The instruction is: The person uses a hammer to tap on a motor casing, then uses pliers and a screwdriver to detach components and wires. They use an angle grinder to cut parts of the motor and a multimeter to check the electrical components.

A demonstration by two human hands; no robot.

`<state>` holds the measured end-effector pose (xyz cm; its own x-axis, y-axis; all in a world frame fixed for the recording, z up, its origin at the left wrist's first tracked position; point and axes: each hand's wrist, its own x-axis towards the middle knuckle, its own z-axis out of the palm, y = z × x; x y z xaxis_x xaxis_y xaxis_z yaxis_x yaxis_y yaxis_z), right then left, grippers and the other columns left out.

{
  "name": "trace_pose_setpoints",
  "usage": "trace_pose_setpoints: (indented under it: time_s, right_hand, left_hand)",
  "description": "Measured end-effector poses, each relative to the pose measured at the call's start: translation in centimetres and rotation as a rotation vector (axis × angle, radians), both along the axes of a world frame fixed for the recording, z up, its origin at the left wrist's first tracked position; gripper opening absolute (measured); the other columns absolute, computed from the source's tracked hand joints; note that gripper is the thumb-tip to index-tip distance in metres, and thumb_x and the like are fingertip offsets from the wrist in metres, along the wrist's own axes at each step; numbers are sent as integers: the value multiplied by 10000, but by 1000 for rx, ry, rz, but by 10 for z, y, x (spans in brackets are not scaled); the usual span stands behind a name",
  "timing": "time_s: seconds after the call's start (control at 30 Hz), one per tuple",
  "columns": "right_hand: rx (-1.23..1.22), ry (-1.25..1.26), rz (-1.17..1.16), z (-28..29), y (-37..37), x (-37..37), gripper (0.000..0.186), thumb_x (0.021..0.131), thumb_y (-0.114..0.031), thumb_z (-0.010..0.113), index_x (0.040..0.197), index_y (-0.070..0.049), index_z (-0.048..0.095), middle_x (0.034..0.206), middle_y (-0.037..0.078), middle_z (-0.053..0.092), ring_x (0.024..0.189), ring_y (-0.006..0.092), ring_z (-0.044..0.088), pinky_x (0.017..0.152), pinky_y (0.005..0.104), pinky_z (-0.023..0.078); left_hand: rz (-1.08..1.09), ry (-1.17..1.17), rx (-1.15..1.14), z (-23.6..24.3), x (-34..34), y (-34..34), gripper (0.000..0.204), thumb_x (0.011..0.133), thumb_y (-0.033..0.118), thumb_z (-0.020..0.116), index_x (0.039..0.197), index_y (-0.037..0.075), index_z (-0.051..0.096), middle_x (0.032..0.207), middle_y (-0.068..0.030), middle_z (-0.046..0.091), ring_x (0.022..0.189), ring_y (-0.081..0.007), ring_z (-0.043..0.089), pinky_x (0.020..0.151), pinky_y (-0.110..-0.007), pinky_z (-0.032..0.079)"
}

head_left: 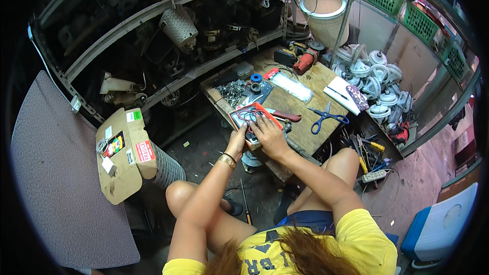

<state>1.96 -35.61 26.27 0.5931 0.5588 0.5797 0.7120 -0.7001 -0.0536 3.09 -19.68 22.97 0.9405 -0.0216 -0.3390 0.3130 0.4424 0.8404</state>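
Above the near edge of the wooden worktop is a shallow orange-rimmed box (234, 117) with thin dark and red wires (248, 114) coiled in it. My left hand (236, 142) grips the box's near left side, with the thumb up at the rim and the other fingers mostly hidden. My right hand (269, 135) lies over the box's right part, its fingers stretched out and slightly apart on the wires. A red-handled knife (287, 116) lies just beyond my right hand. Blue-handled scissors (326, 117) rest farther right.
Small metal parts (235, 93), a tape roll (255, 78), a clear plastic packet (291, 86) and a red power tool (307, 61) sit on the worktop (310, 141). White plastic parts (379, 86) are piled right. A cardboard box (119, 165) stands left; a screwdriver (246, 201) is on the floor.
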Motion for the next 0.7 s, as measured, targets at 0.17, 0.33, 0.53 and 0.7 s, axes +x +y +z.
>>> trace_pose_setpoints:
  time_s: [0.17,0.33,0.53,0.7]
  right_hand:
    - [57,75,75,46,-25,37,824,570,68,696,1349,-126,508,1401,163,481,1276,337,479,1081,472,369]
    - [49,10,-4,61,-65,129,812,565,56,713,1335,-117,521,1365,182,510,1244,331,505,1072,443,385]
    - [11,-21,-101,54,-90,253,701,636,-72,739,1308,-140,551,1308,184,557,1193,331,543,1054,449,402]
    - [-66,13,-117,31,-73,320,736,583,-27,762,1283,-135,561,1347,163,531,1210,330,534,1051,425,410]
  left_hand:
    - [-88,15,37,35,-3,5,559,973,547,396,1248,69,492,1046,-96,609,908,-191,597,780,-356,501]
    - [-36,-133,334,67,-14,3,540,939,405,533,1358,87,411,1165,-39,544,938,-127,556,760,-290,466]
    - [3,-123,349,68,-2,24,469,942,332,530,1335,96,436,1221,-25,543,936,-111,552,804,-280,445]
    - [31,-136,415,69,-4,35,455,940,295,548,1332,86,451,1178,-33,530,974,-112,550,812,-276,438]
